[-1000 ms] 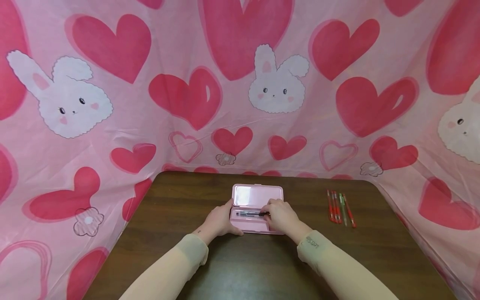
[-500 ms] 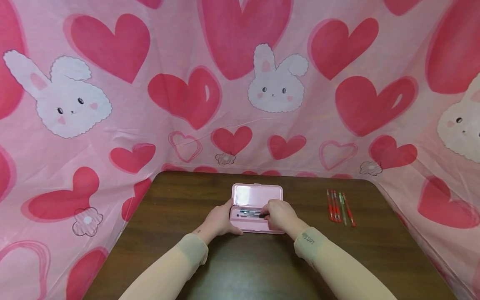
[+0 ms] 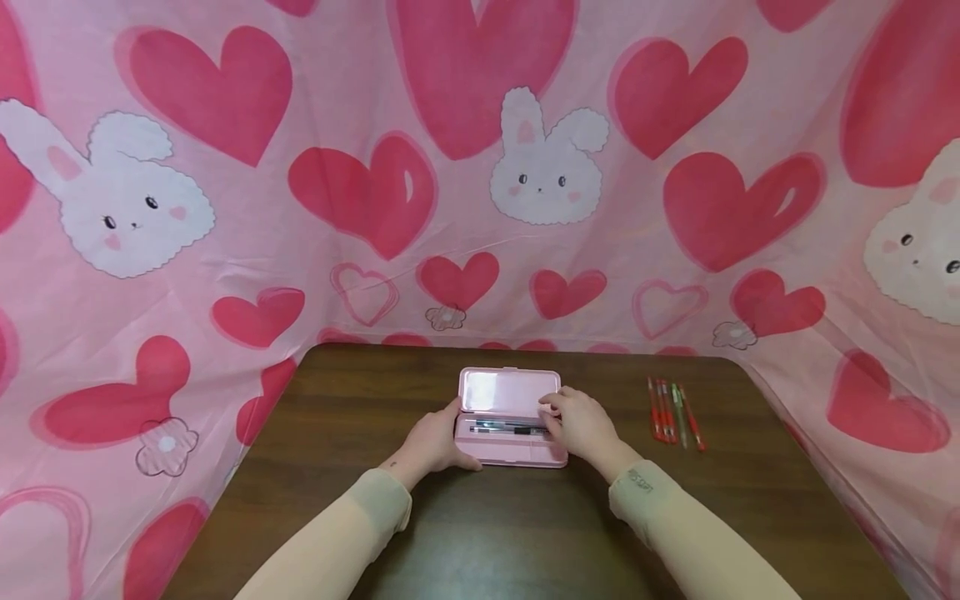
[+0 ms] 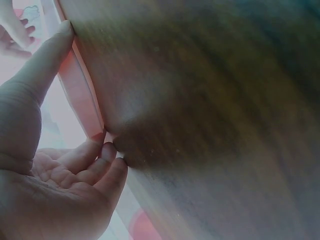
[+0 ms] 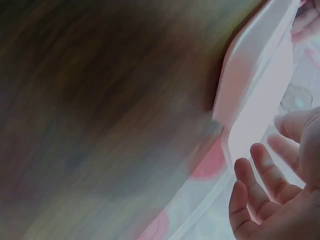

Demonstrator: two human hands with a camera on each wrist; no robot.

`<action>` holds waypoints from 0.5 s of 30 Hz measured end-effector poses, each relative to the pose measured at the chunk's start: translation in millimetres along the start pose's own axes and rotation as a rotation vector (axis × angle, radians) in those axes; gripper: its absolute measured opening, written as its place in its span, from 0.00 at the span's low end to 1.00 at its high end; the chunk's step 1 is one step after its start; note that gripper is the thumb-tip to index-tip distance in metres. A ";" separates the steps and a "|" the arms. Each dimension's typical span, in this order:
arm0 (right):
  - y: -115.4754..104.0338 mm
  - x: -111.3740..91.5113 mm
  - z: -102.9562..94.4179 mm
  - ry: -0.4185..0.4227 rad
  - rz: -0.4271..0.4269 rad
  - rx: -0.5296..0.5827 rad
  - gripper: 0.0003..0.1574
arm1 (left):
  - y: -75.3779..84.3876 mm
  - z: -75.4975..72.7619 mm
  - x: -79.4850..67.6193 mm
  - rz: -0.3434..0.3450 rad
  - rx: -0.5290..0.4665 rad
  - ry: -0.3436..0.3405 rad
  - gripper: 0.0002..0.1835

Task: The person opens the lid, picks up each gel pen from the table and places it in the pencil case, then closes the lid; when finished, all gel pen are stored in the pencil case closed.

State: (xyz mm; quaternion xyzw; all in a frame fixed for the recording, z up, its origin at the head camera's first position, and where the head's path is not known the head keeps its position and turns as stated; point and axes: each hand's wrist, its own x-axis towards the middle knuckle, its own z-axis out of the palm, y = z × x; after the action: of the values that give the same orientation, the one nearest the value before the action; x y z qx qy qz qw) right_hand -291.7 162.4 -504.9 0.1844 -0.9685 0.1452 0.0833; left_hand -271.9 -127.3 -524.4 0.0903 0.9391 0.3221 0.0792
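L hand grips the L end of the open pink pencil case, thumb at its near edge; case sits on the far half of the table, lid on the far side, w/ dark pens inside. R hand is released, fingers loosely bent by the case's R end. Red pens & 1 green pen lie farther R.

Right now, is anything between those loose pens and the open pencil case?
Yes: your right hand is in between, at the right end of the pink pencil case, on the side facing the loose pens. Nothing else visible stands between them.
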 end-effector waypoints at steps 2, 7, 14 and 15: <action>10.1 -2.4 -3.4 0.058 -0.001 0.002 0.18 | -0.1 -0.1 -0.3 -0.005 0.002 -0.002 0.68; 38.8 -11.1 -9.0 0.175 0.053 -0.028 0.18 | 1.2 0.6 -1.2 -0.018 0.000 -0.011 0.71; 68.9 -22.3 -19.3 0.210 0.153 -0.055 0.21 | 0.5 0.0 -1.1 -0.022 0.015 -0.003 0.71; 72.5 -24.2 -21.4 0.217 0.161 -0.053 0.21 | 0.2 0.0 -0.9 -0.022 0.015 -0.003 0.71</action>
State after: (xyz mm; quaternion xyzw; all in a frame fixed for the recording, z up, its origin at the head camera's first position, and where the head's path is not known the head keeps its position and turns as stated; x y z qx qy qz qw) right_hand -294.8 241.6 -508.0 0.0872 -0.9689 0.1450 0.1807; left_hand -271.0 -127.4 -524.3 0.0810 0.9423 0.3140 0.0833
